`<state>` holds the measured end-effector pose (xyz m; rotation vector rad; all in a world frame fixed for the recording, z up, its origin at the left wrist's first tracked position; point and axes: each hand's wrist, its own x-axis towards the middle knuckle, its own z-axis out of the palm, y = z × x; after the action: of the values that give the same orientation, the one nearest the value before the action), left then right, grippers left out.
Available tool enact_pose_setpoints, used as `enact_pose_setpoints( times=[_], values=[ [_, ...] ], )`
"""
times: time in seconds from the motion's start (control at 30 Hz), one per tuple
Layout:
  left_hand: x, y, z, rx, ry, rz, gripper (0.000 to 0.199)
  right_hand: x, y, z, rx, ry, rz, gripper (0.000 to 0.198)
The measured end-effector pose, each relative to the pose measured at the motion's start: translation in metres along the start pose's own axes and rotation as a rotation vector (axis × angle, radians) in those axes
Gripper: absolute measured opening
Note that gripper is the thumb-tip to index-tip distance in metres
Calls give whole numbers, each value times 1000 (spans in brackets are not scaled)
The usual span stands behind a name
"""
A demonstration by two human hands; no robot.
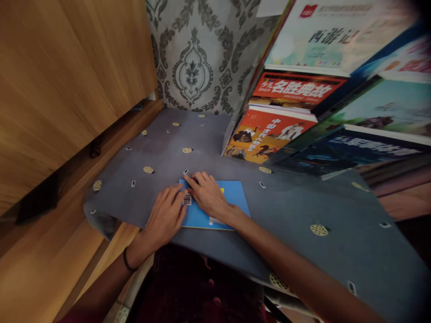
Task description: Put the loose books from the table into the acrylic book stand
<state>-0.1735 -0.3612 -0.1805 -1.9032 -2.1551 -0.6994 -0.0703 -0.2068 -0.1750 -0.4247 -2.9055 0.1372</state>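
A blue book or booklet [235,197] lies flat on the grey cloth near the front edge, with a barcode label [187,199] toward its left side. Resting over its left edge is my left hand [165,213], palm down, fingers lying close together and thumb beside the barcode. My right hand [208,193] reaches across the cover from the right. Its fingers are a little bent and apart over the upper left part, with the index finger pointing left. A small dark patch shows between those fingers; I cannot make it out.
Several upright books, among them an orange one [269,134] and a dark blue one [357,150], stand in a rack at the right. A grey cloth with yellow motifs [289,206] covers the table. Left is a wooden cabinet [74,63]; patterned wallpaper [191,67] is behind.
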Motion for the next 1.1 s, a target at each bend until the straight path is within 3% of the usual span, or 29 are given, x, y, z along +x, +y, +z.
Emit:
enact_pose_setpoints(
  times=[0.1,0.23,0.6,0.8,0.93,1.1],
  values=[
    [18,-5,17,52,-62,-22,38,-14,3,-4,60,-19,9,40],
    [18,-11,33,75,-84,-22,42,-38,12,-4,112,-25,23,40],
    [19,-11,29,113,-118,3,47,-92,56,-15,129,21,259,42],
    [20,-9,22,137,-162,17,46,-104,80,-8,355,136,308,42],
    [38,8,19,181,-228,83,42,-104,98,-4,616,237,259,47],
    [73,56,34,48,-432,367,45,-106,111,-3,797,283,210,58]
  ],
)
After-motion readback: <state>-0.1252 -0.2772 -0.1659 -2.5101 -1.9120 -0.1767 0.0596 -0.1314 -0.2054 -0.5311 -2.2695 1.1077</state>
